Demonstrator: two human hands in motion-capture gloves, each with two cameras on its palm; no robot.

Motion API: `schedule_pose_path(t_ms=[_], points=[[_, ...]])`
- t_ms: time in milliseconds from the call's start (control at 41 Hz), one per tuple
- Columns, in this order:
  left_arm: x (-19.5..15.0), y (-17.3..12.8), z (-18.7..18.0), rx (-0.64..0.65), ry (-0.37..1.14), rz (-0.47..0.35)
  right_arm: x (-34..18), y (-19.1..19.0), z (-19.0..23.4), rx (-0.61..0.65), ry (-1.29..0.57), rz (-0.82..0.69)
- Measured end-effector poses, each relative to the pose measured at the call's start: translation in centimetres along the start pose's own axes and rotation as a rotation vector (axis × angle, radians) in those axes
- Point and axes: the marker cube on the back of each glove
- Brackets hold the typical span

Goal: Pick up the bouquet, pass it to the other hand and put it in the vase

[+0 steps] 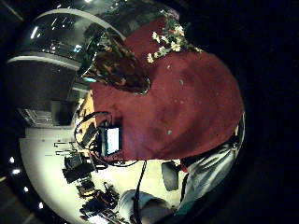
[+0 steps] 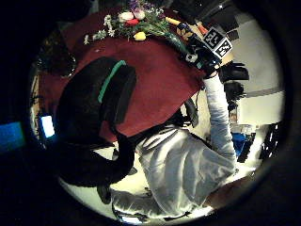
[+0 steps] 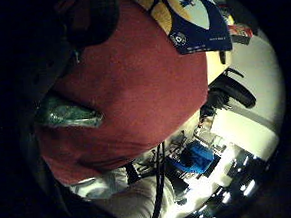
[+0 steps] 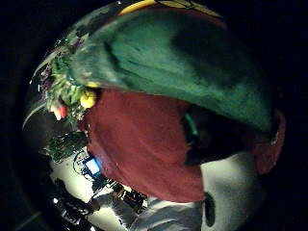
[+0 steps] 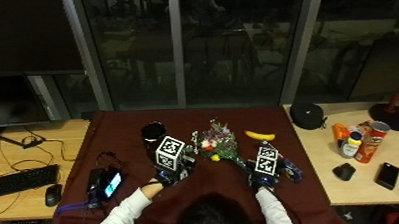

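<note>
My right hand (image 5: 267, 175) grips the bouquet (image 5: 217, 144) by its stiff stems. Blooms look light, fragile. Left hand (image 5: 169, 169) hovers, fingers relaxed.

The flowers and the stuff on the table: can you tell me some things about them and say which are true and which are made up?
1. The bouquet lies on the dark red cloth. True.
2. The bouquet is already standing in the vase. False: the vase is beside it on the cloth, with no flowers in it.
3. A yellow banana lies on the cloth near the bouquet. True.
4. The right hand is at the stem end of the bouquet. True.
5. The keyboard sits on the red cloth. False: it is on the bare wooden table, off to the person's left.
6. The left hand is lifting the banana. False: it is near the vase, away from the banana.
</note>
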Motion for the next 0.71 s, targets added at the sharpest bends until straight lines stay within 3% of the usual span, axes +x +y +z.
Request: schedule_pose_path(t_ms=[195, 390, 537, 708], points=[[-0.4, 0.1, 0.4, -0.025, -0.039, -0.014, -0.8, -0.4, -0.4, 0.022, 0.024, -0.001], [-0.9, 0.2, 0.6, -0.070, -0.054, -0.036, -0.2, -4.4, 1.4, 0.078, -0.017, -0.015], [-0.9, 0.1, 0.8, -0.088, -0.049, -0.048, -0.1, -4.2, 0.6, 0.334, -0.089, -0.025], [-1.0, -0.1, 0.4, -0.092, -0.028, -0.044, -0.6, -4.3, -0.5, 0.381, -0.461, -0.099]])
